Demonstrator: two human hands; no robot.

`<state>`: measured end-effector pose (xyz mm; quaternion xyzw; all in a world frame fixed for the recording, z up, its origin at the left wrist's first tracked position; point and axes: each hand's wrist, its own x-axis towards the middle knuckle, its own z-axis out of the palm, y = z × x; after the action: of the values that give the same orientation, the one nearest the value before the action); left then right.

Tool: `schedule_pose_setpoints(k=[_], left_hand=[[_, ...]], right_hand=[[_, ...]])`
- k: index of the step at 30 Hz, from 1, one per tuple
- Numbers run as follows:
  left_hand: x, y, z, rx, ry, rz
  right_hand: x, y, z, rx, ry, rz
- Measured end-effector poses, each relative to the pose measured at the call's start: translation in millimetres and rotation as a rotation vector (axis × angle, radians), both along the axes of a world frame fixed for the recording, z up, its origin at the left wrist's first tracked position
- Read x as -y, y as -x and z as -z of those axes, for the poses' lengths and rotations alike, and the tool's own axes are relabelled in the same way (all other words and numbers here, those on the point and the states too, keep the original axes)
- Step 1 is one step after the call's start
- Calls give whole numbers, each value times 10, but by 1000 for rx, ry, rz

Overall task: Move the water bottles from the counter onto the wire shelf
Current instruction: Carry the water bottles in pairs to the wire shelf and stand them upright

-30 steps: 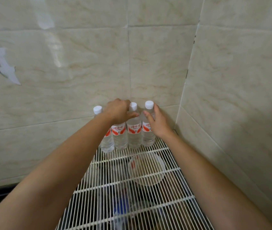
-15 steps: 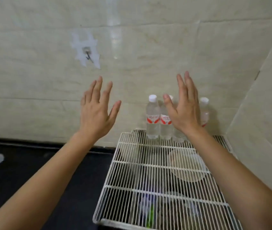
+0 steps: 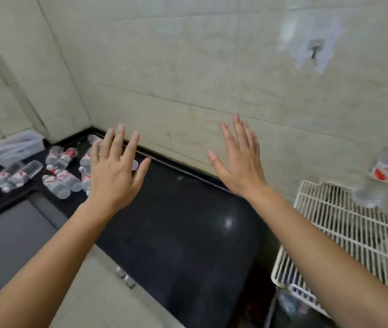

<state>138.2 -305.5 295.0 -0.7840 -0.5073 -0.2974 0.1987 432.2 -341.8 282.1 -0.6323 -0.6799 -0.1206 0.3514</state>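
Several clear water bottles with red labels lie on their sides on the black counter at the far left. My left hand is open with fingers spread, raised in front of those bottles and hiding some of them. My right hand is open too, held over the counter near the wall. The white wire shelf sits at the right, with upright bottles standing at its back, partly cut off by the frame edge.
Beige tiled walls meet in a corner at the far left. A clear plastic tray lies behind the bottles. A wall hook sits on the upper right wall. A grey cabinet front runs below the counter edge.
Both hands let go of the bottles on the shelf and opened. My view and hands have swung left, from the shelf toward the counter with the lying bottles.
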Motion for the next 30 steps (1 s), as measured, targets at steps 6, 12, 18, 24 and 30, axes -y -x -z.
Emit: schedule_pose_setpoints(k=[6,12,18,24,30], left_hand=[[-245,1891,344,38,207,-192],[-458,3152,528,42,362,-296],[-936,3611,863,73,448,-306],[-1636,3697,1200,102,573,-248],[-2740,3631,1658,-53,684,-132]], right_hand=[[-965,1967,499,-33,256,-76],[-1453,3337,890,76,508,-214],[-1855,3712,1054,30,578,-199],[-2388,3776,1321,49,686,-154],[-3183,3721,1832,-3,787,-80]])
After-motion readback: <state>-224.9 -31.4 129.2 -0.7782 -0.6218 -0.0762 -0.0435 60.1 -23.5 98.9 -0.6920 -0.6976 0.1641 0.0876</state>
